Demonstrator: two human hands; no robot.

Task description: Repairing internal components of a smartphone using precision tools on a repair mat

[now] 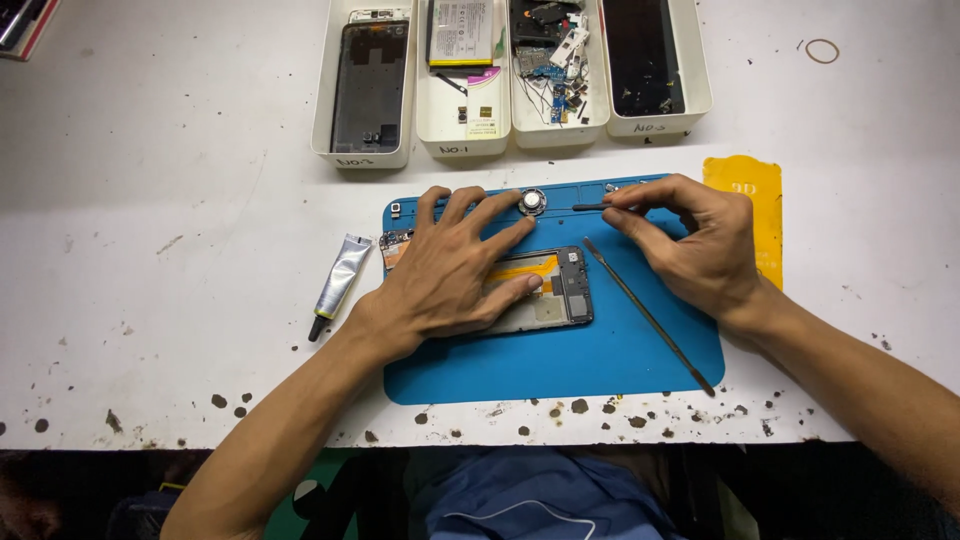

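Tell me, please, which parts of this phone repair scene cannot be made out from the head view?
- Phone frame: its left part is hidden under the left hand.
- Thin tool: its far end is covered by the right hand.
- Small parts in the third tray: too small to identify.
- Object at the top left corner: cut off by the picture edge.

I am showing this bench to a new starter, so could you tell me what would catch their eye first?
Most striking is the blue mat at the centre of the white table, where the left hand presses on an opened phone frame. The right hand pinches a thin dark tool at the mat's top edge. Behind stand four white trays of phone parts, and a yellow sheet lies to the right.
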